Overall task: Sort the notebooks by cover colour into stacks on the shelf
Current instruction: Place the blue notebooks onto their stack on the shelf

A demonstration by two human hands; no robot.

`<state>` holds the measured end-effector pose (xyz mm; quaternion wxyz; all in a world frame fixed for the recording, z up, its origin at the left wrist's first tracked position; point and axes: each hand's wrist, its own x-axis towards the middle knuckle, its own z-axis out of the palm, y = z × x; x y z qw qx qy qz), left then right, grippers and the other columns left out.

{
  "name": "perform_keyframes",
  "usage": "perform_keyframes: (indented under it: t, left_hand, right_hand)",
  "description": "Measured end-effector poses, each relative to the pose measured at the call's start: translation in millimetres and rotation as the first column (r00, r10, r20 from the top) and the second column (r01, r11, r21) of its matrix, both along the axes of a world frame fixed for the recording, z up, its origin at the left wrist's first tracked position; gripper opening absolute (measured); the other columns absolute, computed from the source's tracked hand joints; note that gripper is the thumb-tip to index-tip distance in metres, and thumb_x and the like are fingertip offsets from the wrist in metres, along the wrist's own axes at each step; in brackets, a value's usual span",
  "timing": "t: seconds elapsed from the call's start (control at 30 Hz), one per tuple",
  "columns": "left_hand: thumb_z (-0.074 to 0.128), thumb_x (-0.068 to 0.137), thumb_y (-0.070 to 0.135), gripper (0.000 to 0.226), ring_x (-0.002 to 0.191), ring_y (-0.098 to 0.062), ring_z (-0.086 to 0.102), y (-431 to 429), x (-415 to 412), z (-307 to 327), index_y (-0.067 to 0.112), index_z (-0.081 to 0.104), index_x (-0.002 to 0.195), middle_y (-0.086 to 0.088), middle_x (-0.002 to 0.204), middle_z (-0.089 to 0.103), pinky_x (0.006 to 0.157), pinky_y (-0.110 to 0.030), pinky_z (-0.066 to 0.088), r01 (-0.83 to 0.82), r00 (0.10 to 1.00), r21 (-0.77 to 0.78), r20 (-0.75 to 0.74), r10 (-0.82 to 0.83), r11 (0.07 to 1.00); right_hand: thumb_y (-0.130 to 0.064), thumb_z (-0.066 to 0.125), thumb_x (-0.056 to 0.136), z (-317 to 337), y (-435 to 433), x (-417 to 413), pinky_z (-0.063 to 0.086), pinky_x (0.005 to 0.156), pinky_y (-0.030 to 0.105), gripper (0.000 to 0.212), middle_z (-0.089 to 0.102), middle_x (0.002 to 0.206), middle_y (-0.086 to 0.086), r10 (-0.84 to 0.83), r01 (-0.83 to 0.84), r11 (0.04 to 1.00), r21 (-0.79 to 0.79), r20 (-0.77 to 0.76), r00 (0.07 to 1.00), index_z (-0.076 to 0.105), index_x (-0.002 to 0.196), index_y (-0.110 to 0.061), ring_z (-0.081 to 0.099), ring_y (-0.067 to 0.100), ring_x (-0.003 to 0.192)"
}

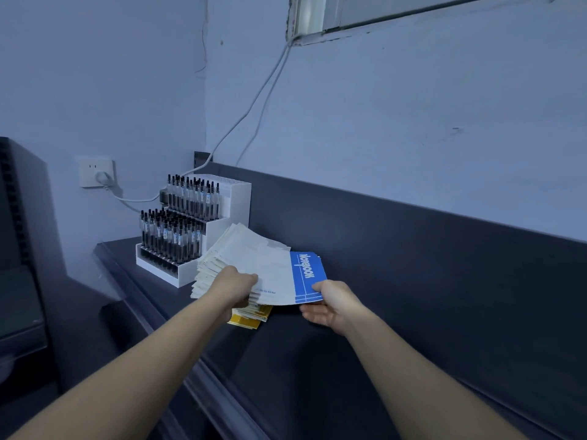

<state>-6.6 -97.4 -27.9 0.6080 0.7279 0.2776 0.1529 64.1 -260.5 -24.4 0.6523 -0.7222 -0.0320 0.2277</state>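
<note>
Notebook [307,277] (blue) pinched in right grip [330,304]; left grip [238,287] clasps stack [216,268].

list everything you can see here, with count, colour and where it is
blue and white notebook: one, blue band with white, on top of the pile, held at both ends
notebook pile: one fanned pile, pale cream, on the shelf right of the pen stand
yellow notebooks: a few, yellow, at the bottom of the pile
pen stand: one, white, tiered, at the shelf's left end
pens: many, black, upright in the stand
wall socket: one, white, plug in it, on the left wall
cables: two, white, running up the wall
shelf: one, dark grey, along the wall
left hand: one, grips the pile's near edge
right hand: one, fingers pinch the notebook's blue corner
</note>
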Motion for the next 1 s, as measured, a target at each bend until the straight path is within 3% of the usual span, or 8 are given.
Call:
perform_keyframes:
  t: [0.1, 0.2, 0.37, 0.47, 0.53, 0.67, 0.8, 1.0]
  left_hand:
    - [0.043, 0.101, 0.011, 0.018, 0.047, -0.02, 0.056, -12, -7, -2, -0.005, 0.048, 0.107, -0.017, 0.074, 0.058, 0.039, -0.023, 0.049, 0.055, 0.998, -0.096, 0.01, -0.054, 0.994]
    - [0.038, 0.102, 0.008, 0.017, 0.032, -0.017, 0.054, -26, -16, -8, -0.004, 0.05, 0.103, -0.019, 0.069, 0.057, 0.036, -0.023, 0.049, 0.103, 0.994, -0.15, 0.045, -0.097, 0.983]
    - [0.036, 0.098, -0.002, 0.024, 0.056, -0.024, 0.057, -41, -45, -13, 0.008, 0.05, 0.08, -0.014, 0.073, 0.063, 0.043, -0.026, 0.053, 0.198, 0.98, -0.156, 0.066, -0.19, 0.968]
    - [0.039, 0.098, 0.001, 0.014, 0.064, -0.023, 0.06, -54, -60, -15, 0.01, 0.047, 0.089, -0.01, 0.082, 0.062, 0.055, -0.034, 0.056, 0.27, 0.963, -0.134, 0.059, -0.264, 0.954]
    - [0.04, 0.098, 0.001, 0.008, 0.07, -0.023, 0.062, -65, -67, -18, 0.008, 0.045, 0.101, -0.01, 0.092, 0.06, 0.052, -0.033, 0.057, 0.314, 0.949, -0.134, 0.069, -0.307, 0.94]
    - [0.036, 0.097, -0.001, 0.019, 0.064, -0.025, 0.063, -96, -88, -22, 0.009, 0.044, 0.112, -0.014, 0.094, 0.063, 0.048, -0.03, 0.053, 0.43, 0.901, -0.078, 0.105, -0.422, 0.899]
    - [0.035, 0.1, 0.004, 0.021, 0.058, -0.021, 0.062, -136, -110, -26, 0.014, 0.047, 0.114, -0.015, 0.096, 0.066, 0.044, -0.028, 0.045, 0.556, 0.828, -0.04, 0.115, -0.549, 0.83]
    - [0.031, 0.101, 0.007, 0.016, 0.053, -0.024, 0.05, -210, -126, -36, 0.013, 0.042, 0.111, -0.018, 0.074, 0.06, 0.041, -0.027, 0.035, 0.683, 0.718, 0.018, 0.17, -0.675, 0.73]
  right_hand:
    - [-0.01, 0.036, 0.099, -3, -2, -17, 0.055, 0.058, 0.028, 0.016, 0.066, 0.089, 0.01, 0.001, 0.0, 1.0, -0.011, 0.076, 0.997, 0.052, 0.102, -0.01, 0.063, 0.02, 0.067]
    - [-0.008, 0.033, 0.097, -7, -6, -34, 0.048, 0.055, 0.026, 0.026, 0.064, 0.079, 0.004, -0.031, 0.039, 0.999, -0.034, 0.205, 0.978, 0.055, 0.088, -0.018, 0.054, 0.014, 0.059]
    - [-0.015, 0.037, 0.099, -19, -21, -68, 0.047, 0.054, 0.027, 0.016, 0.063, 0.094, 0.002, -0.146, 0.152, 0.988, 0.005, 0.311, 0.939, 0.05, 0.108, -0.017, 0.056, 0.015, 0.07]
    - [-0.016, 0.039, 0.098, -24, -39, -95, 0.047, 0.057, 0.027, 0.015, 0.064, 0.1, 0.001, -0.211, 0.209, 0.977, 0.05, 0.39, 0.896, 0.052, 0.101, -0.022, 0.058, 0.014, 0.077]
    - [-0.016, 0.04, 0.098, -26, -54, -112, 0.046, 0.059, 0.027, 0.016, 0.065, 0.1, 0.0, -0.252, 0.248, 0.966, 0.065, 0.426, 0.869, 0.052, 0.095, -0.025, 0.058, 0.012, 0.077]
    - [-0.017, 0.04, 0.099, -30, -89, -144, 0.046, 0.065, 0.026, 0.015, 0.065, 0.098, -0.004, -0.325, 0.328, 0.941, 0.083, 0.489, 0.81, 0.053, 0.096, -0.024, 0.058, 0.011, 0.079]
    - [-0.017, 0.04, 0.098, -35, -132, -170, 0.04, 0.064, 0.029, 0.014, 0.055, 0.085, 0.001, -0.462, 0.474, 0.873, 0.115, 0.507, 0.728, 0.044, 0.094, -0.004, 0.048, 0.014, 0.073]
    - [-0.021, 0.034, 0.101, -39, -206, -211, 0.034, 0.064, 0.031, 0.022, 0.046, 0.074, -0.003, -0.572, 0.679, 0.732, 0.058, 0.595, 0.565, 0.037, 0.081, -0.012, 0.041, 0.014, 0.069]
